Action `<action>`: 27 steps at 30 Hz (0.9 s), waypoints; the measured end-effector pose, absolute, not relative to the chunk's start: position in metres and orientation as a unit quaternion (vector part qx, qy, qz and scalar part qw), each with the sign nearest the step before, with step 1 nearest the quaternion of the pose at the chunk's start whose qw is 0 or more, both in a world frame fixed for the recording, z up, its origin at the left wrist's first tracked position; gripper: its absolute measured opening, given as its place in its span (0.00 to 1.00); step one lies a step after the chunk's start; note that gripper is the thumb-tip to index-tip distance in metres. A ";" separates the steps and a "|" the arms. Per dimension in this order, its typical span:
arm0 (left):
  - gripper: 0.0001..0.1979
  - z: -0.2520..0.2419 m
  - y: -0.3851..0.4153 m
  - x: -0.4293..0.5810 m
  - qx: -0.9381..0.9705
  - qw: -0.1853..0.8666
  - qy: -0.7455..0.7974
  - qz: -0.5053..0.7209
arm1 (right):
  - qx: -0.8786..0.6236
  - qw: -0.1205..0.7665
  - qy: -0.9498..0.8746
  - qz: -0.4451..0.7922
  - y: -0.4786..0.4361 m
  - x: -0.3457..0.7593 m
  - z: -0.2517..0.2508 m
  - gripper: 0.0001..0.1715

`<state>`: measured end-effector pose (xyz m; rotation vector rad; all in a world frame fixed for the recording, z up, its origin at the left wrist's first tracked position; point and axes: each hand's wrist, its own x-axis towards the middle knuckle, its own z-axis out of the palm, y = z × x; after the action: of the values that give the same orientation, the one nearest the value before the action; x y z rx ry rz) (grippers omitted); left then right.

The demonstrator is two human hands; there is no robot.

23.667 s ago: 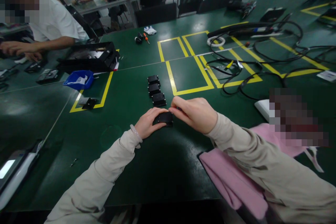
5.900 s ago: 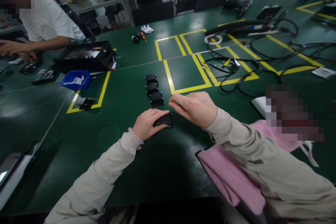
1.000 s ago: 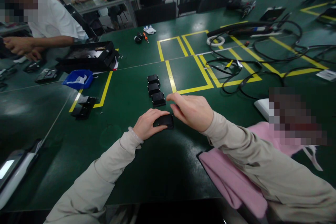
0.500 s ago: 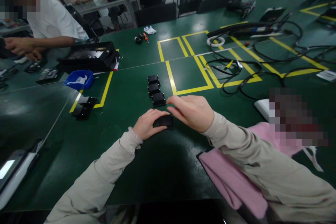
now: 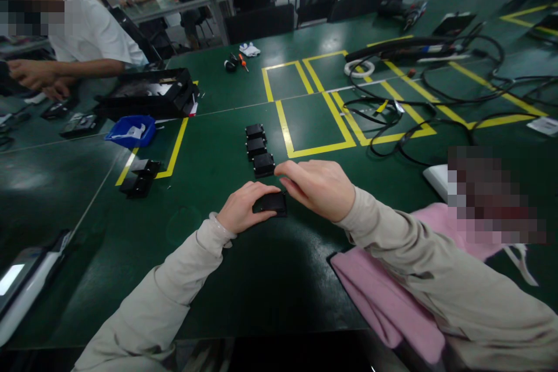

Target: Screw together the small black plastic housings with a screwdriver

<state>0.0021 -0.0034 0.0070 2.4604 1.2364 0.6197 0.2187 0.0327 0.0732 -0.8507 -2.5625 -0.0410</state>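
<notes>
On the green table, my left hand (image 5: 240,207) grips a small black rectangular block (image 5: 275,203), with the thumb along its near side and the fingers over the far side. Just beyond the block's right end, my right hand (image 5: 325,187) has its thumb and index finger curled together in a pinch. Whatever sits between those fingertips, if anything, is too small to make out. Three similar black blocks (image 5: 256,146), with small shiny bits at their corners, form a row directly beyond my hands.
More black parts (image 5: 140,178) lie to the left, near a blue bin (image 5: 131,131) and a black tray (image 5: 148,96). A co-worker (image 5: 93,29) sits at the far left. Black cables (image 5: 394,145) sprawl at right. Pink cloth (image 5: 387,302) lies under my right forearm.
My right hand's index fingertip has shifted slightly left and the thumb has drawn closer to it. My left hand keeps its grip on the black block.
</notes>
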 end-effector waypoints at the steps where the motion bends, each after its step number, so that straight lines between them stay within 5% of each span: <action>1: 0.20 0.007 -0.004 0.002 0.860 0.161 0.432 0.217 | -0.303 0.225 -0.926 -0.006 0.033 0.219 0.073 0.17; 27: 0.20 0.008 -0.003 0.000 0.859 0.175 0.433 0.211 | -0.344 0.209 -0.915 0.002 0.032 0.219 0.075 0.18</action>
<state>0.0002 -0.0035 0.0082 2.4328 1.2263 0.5969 0.2190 0.0318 0.0745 -0.9566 -2.5464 0.0060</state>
